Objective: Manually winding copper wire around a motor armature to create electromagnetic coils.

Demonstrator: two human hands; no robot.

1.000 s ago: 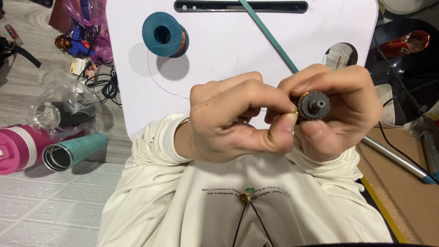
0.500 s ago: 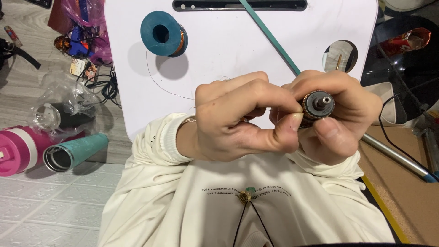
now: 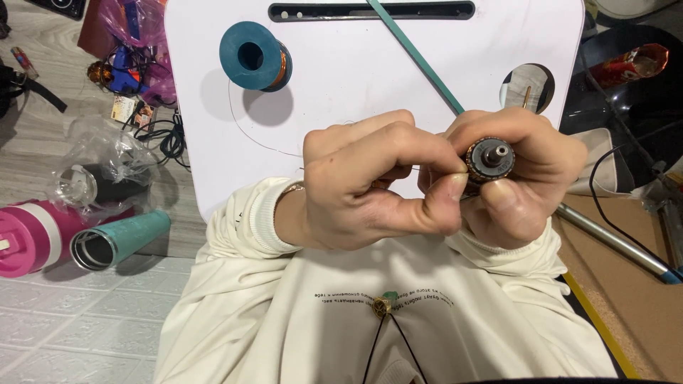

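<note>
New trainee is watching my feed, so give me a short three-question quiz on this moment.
1. True or false: the teal plastic spool of copper wire lies on the white lap tray.
2. Which hand grips the small round metal motor rotor? A) left B) right
3. Fill in: the left hand pinches beside the rotor with thumb and ____.

Key: 1 true; 2 B, the right hand; 3 fingers.
</note>
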